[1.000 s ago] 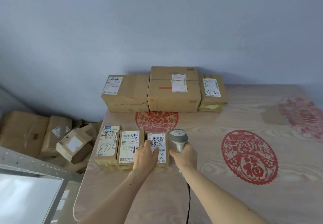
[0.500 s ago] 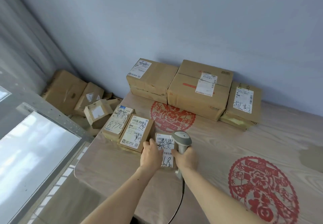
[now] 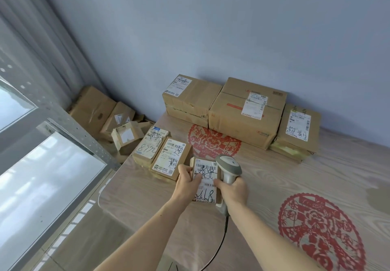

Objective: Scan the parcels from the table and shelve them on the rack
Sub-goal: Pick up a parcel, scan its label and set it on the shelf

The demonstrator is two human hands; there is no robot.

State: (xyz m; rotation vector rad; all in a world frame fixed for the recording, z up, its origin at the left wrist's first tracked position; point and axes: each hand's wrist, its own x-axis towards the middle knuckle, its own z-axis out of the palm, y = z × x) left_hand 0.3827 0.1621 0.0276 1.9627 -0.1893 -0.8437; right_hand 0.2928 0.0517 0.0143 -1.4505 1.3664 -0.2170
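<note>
A small parcel (image 3: 205, 181) is gripped at its left side by the left hand (image 3: 186, 183), near the counter's (image 3: 274, 186) left edge. The scanner (image 3: 229, 168) handle is enclosed by the right hand's (image 3: 233, 191) curled fingers (image 3: 219, 184), head beside the label.

We list: plain blue-grey wall (image 3: 232, 27); grey curtain (image 3: 31, 38) at left; wood-grain table (image 3: 295, 175) bearing red paper-cut motifs (image 3: 316, 234); daylight.

Small parcels at the table's near-left corner, big ones along the wall

A labelled brown parcel (image 3: 205, 178) lies flat; two more small parcels (image 3: 171, 159) (image 3: 150, 145) sit at its 10 o'clock, three large cartons (image 3: 245, 114) at 12 to 1, and the grey rack (image 3: 69, 135) at 9.
</note>
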